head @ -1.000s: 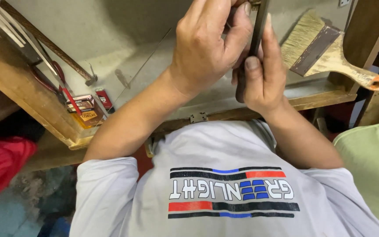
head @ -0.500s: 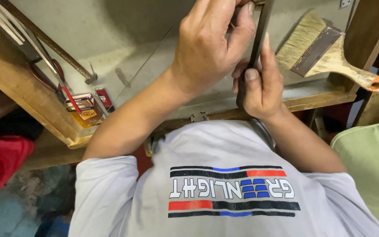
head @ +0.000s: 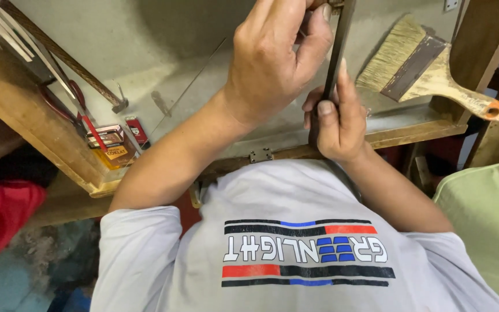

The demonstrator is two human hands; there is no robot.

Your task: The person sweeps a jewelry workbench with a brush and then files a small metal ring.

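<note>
The person's left hand (head: 275, 60) is curled closed over the upper end of a thin dark metal strip (head: 333, 58), and the right hand (head: 339, 124) is wrapped around its lower part, thumb pressed along the edge. The strip stands nearly upright, held in the air just above the front edge of the wooden-framed grey desk (head: 145, 81), between the two hands. What the top of the strip carries is cut off by the picture's edge. To work it well, both grips probably need to stay firm and close together so the strip does not twist or flex. A wide wooden-handled paintbrush with pale bristles (head: 423, 69) lies on the desk to the right, apart from the hands, and red-handled scissors (head: 67, 107) rest at the left.
</note>
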